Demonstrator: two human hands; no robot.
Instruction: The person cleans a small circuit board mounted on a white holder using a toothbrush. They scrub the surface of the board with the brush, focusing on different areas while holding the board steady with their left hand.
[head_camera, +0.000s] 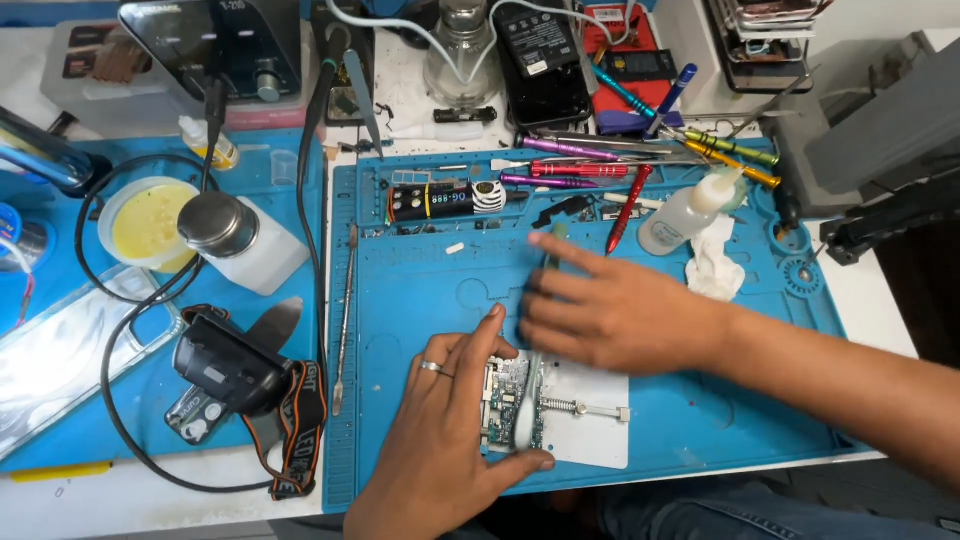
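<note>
My left hand (440, 430), a ring on one finger, rests on the blue work mat (420, 280). Its index finger and thumb pinch a small green circuit board (503, 400) clamped on a white holder plate (590, 420) with a spring bar. My right hand (620, 315) reaches in from the right just above the board. It grips a thin, motion-blurred brush-like tool (533, 390) whose lower end lies over the board and whose top sticks out past the fingers.
Coloured screwdrivers (580, 170), a clear squeeze bottle (685, 215) and a crumpled tissue (715, 265) lie along the mat's far edge. On the left are a metal spudger (345, 320), a black headlamp (235, 370), a white pump bottle (235, 235), a yellow paste tub (145, 225) and cables.
</note>
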